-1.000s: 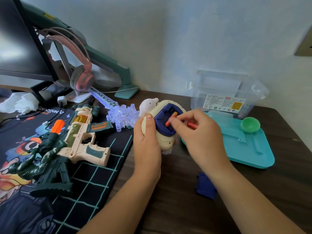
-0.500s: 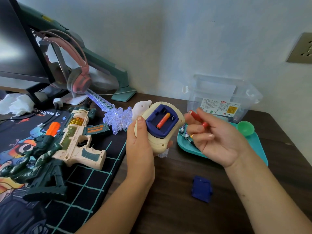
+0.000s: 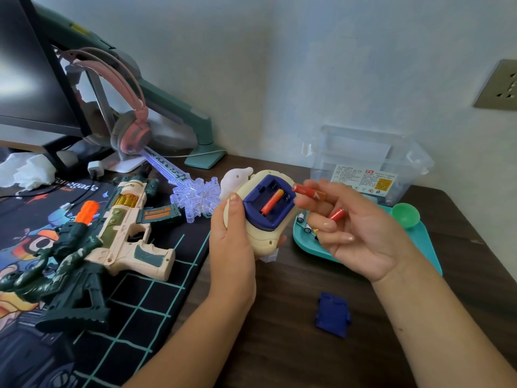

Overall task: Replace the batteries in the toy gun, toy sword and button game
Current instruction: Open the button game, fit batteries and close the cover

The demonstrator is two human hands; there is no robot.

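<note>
Leaving the toy gun (image 3: 126, 228) lying on the printed mat (image 3: 156, 292) toward the table's left edge, with a dark green gun (image 3: 64, 270) just in front of it, neither touched. Leaving the toy sword (image 3: 195, 197) lying behind them toward the back edge, with blade glowing blue.

Gripping the button game (image 3: 260, 239) in the left hand (image 3: 232, 247), fingers wrapped round the cream body and thumb lying along its near side. Holding it over the middle of the table and tilting the open blue battery bay (image 3: 258, 193) up toward the camera.

Having just seated one orange battery (image 3: 270, 205) in the bay: pressing it in with the right fingertips a second ago, now showing it lying in its slot with the fingers pulled clear.

Bringing the right hand (image 3: 363, 239) in from the right side, pinching a second battery (image 3: 309, 190) between thumb and forefinger with its tip nearly at the bay's far right corner. Trapping a third battery (image 3: 337, 214) among the curled lower fingers.

Judging from this: filling the bay one cell at a time, with one in and bare slots beside it. Probably aiming the pinched cell at the next slot, and needing to mind its direction.

Leaving the blue cover (image 3: 333, 315) lying loose toward the front edge, apart from the game, for refitting last. Keeping more cells (image 3: 302, 219) on the teal tray (image 3: 426, 242) behind the right hand, toward the right edge.
</note>
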